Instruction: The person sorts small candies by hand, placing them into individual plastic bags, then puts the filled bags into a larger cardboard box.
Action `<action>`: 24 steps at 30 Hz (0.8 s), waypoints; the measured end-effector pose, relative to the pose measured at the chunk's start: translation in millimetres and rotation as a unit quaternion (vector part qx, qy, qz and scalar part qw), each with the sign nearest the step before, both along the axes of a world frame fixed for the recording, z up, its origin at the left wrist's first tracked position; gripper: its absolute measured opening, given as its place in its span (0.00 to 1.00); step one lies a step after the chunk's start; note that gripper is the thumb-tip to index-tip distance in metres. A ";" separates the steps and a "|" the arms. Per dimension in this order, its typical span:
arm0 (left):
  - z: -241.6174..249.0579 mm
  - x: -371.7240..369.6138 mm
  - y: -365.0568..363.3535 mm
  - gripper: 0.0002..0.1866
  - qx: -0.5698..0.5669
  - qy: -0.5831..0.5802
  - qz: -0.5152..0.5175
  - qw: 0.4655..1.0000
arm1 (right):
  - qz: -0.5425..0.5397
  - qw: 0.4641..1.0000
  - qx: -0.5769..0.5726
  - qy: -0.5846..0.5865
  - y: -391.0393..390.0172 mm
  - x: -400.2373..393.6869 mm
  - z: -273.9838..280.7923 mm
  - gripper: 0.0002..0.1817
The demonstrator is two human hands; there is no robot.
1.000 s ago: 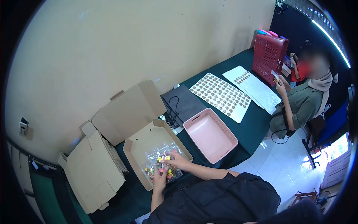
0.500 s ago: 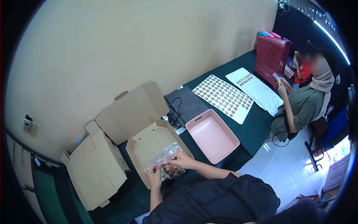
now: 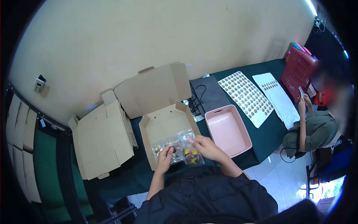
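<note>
An open cardboard box (image 3: 149, 147) stands before me, with clear plastic bags (image 3: 186, 135) of small colourful pieces lying in it. My right hand (image 3: 207, 148) pinches the top of one clear plastic bag (image 3: 192, 156), which hangs at the box's front right. Yellow, red and dark pieces show through it. My left hand (image 3: 164, 159) is over the front left of the box, thumb and fingers closed, close to the bags. Whether it grips one of them is hard to make out.
Flattened cardboard boxes (image 3: 102, 142) are stacked left. A pink basket (image 3: 228, 130) stands right of the box, with black paper bags (image 3: 212, 95) behind. Sticker sheets (image 3: 248, 98) lie farther right, near a red basket (image 3: 298, 69). Another person (image 3: 317, 127) stands at the table's right end.
My hands were together at the bag's top; now they are apart, the right one carrying the bag rightward. The view has turned, and the co-worker sits farther right in it.
</note>
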State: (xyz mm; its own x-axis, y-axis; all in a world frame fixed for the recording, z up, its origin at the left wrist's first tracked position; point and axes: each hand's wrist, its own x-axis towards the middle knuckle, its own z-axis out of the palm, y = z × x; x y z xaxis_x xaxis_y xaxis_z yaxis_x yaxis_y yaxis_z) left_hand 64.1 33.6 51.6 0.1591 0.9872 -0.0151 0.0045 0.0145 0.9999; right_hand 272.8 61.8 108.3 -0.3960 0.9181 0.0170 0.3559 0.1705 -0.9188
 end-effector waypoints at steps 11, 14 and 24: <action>-24.2 -21.9 8.6 0.23 -0.087 -0.119 0.108 0.983 | -0.104 0.939 -0.160 0.284 9.6 -11.5 -6.3 0.12; -19.0 -26.1 8.5 0.25 -0.077 -0.110 0.150 0.979 | -0.129 0.959 -0.145 0.208 8.6 -14.9 -10.3 0.10; 2.9 -28.3 0.5 0.20 -0.085 -0.113 0.176 0.974 | -0.014 0.982 -0.097 -0.160 12.9 -5.7 -76.3 0.16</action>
State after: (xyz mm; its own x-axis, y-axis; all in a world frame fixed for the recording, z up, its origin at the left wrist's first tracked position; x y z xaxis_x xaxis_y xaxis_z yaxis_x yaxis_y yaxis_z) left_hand 35.8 34.2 54.5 -0.1704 0.9673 -0.1876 -0.2500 0.1418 0.9578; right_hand 267.1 74.7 31.9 -0.3275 0.9021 -0.2810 0.6345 -0.0103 -0.7728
